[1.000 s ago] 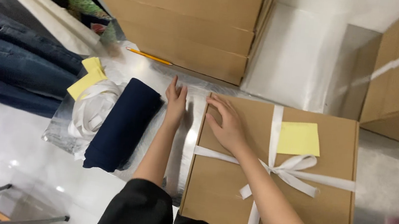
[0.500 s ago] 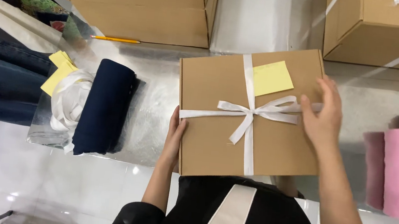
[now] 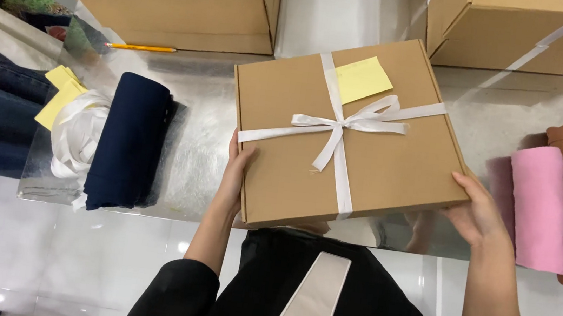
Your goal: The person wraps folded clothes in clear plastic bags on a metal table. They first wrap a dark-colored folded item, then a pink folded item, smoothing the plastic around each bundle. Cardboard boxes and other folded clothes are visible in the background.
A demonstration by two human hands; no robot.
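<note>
**Head view: both hands carry a ribboned flat box over the steel table**

You have the brown cardboard box point(image 3: 360, 153) clamped between 2 hands, tilted slightly so its far right corner sits higher in frame. Your left hand point(image 3: 233, 177) presses flat against the box's 9 o'clock edge, fingers wrapped under it. Your right hand point(image 3: 476, 215) cups the corner at 4 o'clock, thumb on the side wall. Both are closed on the box; neither touches the white ribbon point(image 3: 341, 126) tied in a bow across the lid, nor the yellow sticky note point(image 3: 362, 80) at 12 o'clock on the lid.

The box appears lifted just clear of the shiny table point(image 3: 198, 141), near its front edge, though you cannot tell for certain that it is off the surface.

To handle it well, keep your palms on the side walls and your fingers underneath, so the bow stays uncrushed. Level the box before moving it. A rolled navy cloth point(image 3: 129, 142) lies at 9 o'clock beside a coil of white ribbon tape point(image 3: 79, 135), and a pink roll point(image 3: 538, 208) lies at 3 o'clock; hold the box apart from both.
</note>
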